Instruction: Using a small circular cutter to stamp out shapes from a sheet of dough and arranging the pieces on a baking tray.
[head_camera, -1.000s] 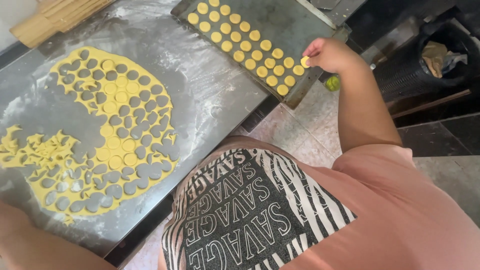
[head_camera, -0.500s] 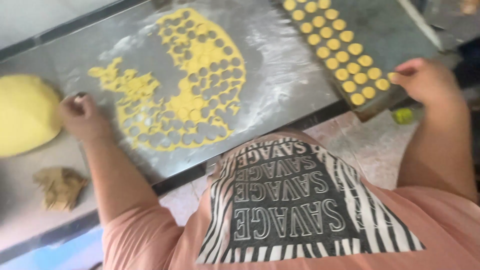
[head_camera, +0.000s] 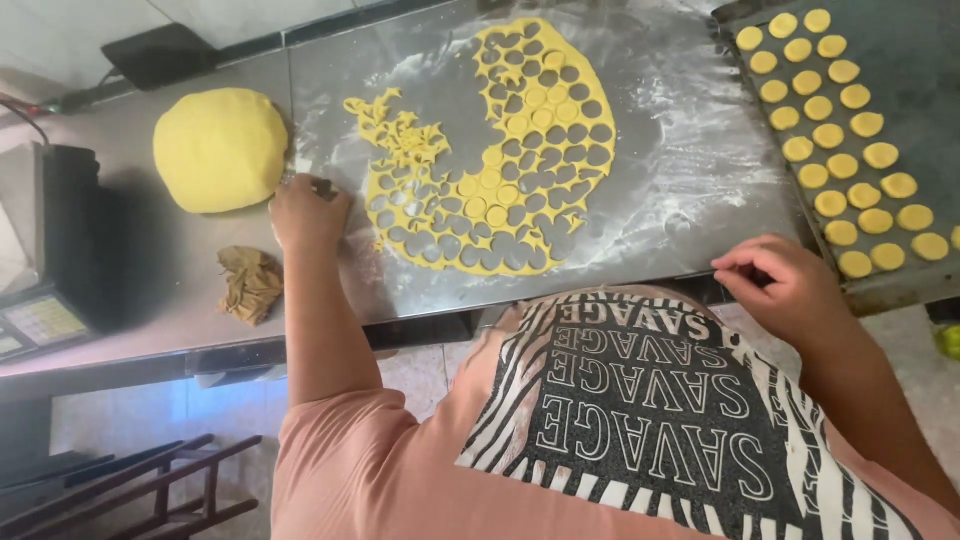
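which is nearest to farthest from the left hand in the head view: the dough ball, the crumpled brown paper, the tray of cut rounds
From the left hand:
1. Crumpled brown paper, just below and left of the hand on the table; too close to call against the dough ball.
2. Dough ball, just up and left, also close by.
3. Tray of cut rounds, far right, past the cut-out dough sheet.

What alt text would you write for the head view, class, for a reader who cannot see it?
A person's left hand rests on a floured steel table beside a rolled yellow dough sheet punched with round holes. The right hand hovers near a tray of dough discs; a dough ball sits left.
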